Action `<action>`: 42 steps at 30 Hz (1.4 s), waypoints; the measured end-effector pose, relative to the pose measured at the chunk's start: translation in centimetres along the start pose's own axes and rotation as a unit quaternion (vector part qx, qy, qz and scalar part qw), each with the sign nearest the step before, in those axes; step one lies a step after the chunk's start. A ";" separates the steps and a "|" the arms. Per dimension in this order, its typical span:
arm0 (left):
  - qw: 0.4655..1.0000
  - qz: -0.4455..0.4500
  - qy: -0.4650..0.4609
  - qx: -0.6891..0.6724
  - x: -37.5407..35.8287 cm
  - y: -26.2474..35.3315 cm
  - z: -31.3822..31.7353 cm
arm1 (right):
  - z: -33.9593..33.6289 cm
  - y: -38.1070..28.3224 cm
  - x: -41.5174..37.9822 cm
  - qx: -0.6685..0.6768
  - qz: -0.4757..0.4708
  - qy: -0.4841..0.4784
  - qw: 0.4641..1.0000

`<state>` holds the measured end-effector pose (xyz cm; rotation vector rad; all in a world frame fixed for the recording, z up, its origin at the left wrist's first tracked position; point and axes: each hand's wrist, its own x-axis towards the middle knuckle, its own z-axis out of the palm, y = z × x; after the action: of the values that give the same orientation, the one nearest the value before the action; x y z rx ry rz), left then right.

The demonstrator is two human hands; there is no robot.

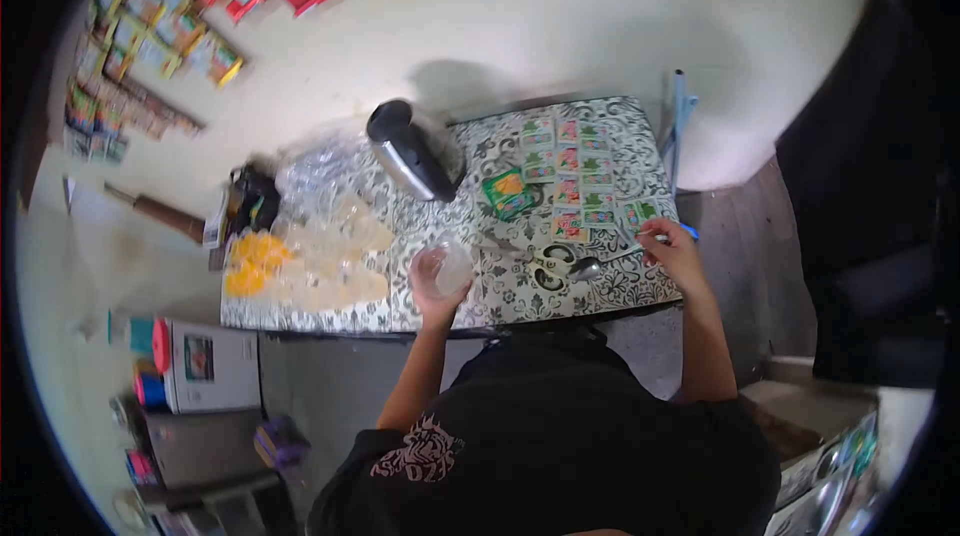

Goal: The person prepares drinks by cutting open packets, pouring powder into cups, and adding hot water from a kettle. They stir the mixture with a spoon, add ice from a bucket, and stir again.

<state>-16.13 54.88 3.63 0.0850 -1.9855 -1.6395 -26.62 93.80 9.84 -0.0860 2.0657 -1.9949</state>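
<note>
My left hand (430,286) is wrapped round a clear plastic cup (453,269) above the patterned table (500,306). My right hand (672,253) is closed at the fingertips near the lower right sachets (640,213); what it pinches, if anything, is too small to make out. A spoon (586,269) lies to its left, beside scissors (550,267) with pale handles. Rows of small green and pink sachets (567,161) lie above them. A green packet (509,193) with a yellow patch is left of the rows.
An electric kettle (415,154) stands at the back. Several clear cups (335,261) with pale contents and yellow lids or items (257,264) cover the left side, with clear plastic (320,174) behind. A black bag (254,199) sits at the left corner. Packets (170,16) hang on the wall.
</note>
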 end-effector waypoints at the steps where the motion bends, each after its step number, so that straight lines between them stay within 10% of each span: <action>1: 1.000 -0.011 0.002 0.008 -0.5 0.8 0.5 | 1.1 -2.2 0.1 0.036 -0.016 0.001 0.999; 7: 0.996 -0.027 -0.036 0.071 -3.4 5.0 1.5 | 10.0 -9.0 0.6 0.143 -0.241 -0.093 0.955; 10: 0.995 -0.025 0.092 0.034 -5.3 4.4 4.6 | 17.1 -7.8 2.4 0.270 -0.305 -0.138 0.903; 14: 0.979 -0.040 0.190 0.056 -4.7 1.6 8.7 | 24.8 2.8 7.5 0.551 -0.059 -0.132 0.822; 32: 0.961 0.001 0.268 0.067 2.9 0.6 9.2 | 26.6 1.1 12.0 0.457 -0.077 0.105 0.880; 42: 0.948 -0.012 0.317 0.032 7.7 4.1 10.5 | 27.1 -4.2 14.5 0.418 -0.314 0.050 0.851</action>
<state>-26.15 62.20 9.32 0.5875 -1.5354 -1.3322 -34.92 63.97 11.38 -0.5413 1.0815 -3.1705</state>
